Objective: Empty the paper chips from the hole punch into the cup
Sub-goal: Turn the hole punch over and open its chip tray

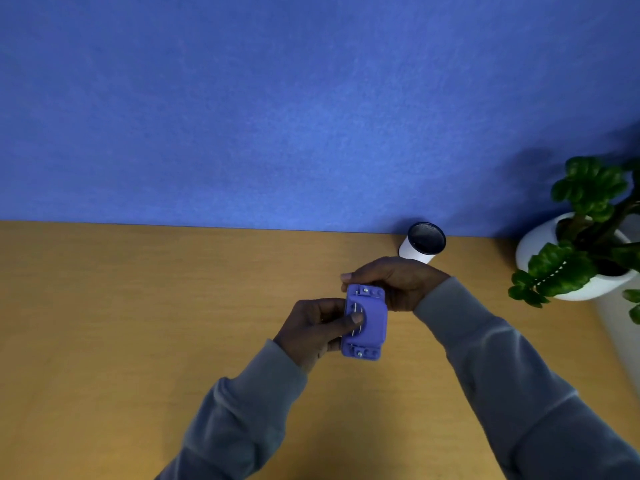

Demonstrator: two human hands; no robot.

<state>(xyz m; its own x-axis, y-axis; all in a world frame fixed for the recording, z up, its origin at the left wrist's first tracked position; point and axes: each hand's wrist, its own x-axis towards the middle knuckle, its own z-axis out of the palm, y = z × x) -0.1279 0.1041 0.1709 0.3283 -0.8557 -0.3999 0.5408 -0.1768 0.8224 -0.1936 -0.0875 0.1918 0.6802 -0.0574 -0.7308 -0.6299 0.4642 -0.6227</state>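
Sleeves: grey, both forearms come in from the near edge and meet over the middle of the desk (104,306).
Left hand (317,327): closed on the hole punch (365,323) from its left side, thumb laid across the middle of the upturned face.
Right hand (398,282): wrapped around the far end of the punch, fingers curled over its top edge.
Hole punch position: held above the wood between both hands, long axis running near to far, what looks like its underside facing up; no chips visible.
Handling: probably light and rigid, smooth plastic with small metal fittings; the chip tray cover likely flexes or pops, so holding the body by its long sides and prying at one end seems safest. Loose chips would scatter easily.
Cup (420,244): white with a dark rim, just beyond the right hand, mouth open, near the blue partition (311,116).
Room: bare wood to the left and front; a potted plant (588,230) crowds the right, so a tilt over the cup has little space on that side.
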